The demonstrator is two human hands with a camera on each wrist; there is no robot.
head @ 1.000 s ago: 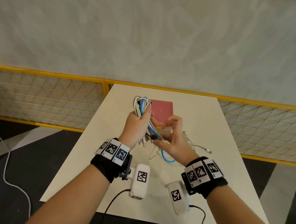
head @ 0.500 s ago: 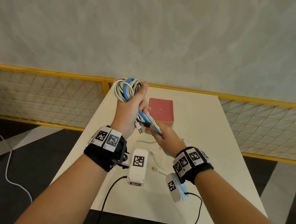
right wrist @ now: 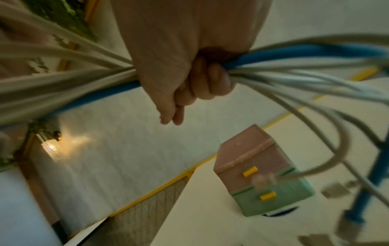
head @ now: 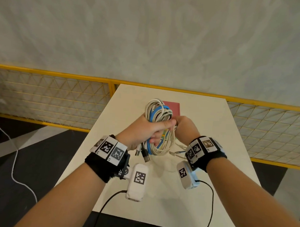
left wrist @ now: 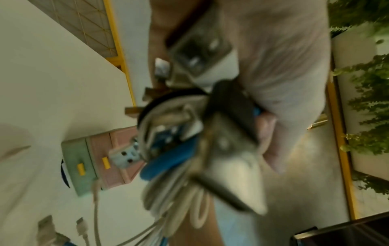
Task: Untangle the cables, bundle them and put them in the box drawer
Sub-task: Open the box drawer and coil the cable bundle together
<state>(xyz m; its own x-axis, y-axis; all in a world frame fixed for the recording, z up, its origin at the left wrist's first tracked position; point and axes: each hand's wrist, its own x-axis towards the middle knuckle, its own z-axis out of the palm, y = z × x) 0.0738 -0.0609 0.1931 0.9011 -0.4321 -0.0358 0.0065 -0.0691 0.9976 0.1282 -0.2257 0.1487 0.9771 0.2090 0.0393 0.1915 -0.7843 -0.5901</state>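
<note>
Hands both clenched round coiled cable bundle [head: 158,117]: left hand [head: 145,130], right hand [head: 186,127]; held above pink-green drawer box [right wrist: 263,173] on table [head: 206,116].

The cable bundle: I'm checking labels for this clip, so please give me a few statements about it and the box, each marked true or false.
1. The left hand grips the cable bundle above the table. True.
2. Every cable in the bundle is white. False: a blue cable runs through it, and a black plug hangs below.
3. The right hand is curled round cables too. True.
4. The bundle already lies inside the box. False: it is held in the hands, apart from the box.
5. Both box drawers appear closed. True: the pink drawer and green drawer sit flush.
6. The drawer handles are red. False: they are yellow.
</note>
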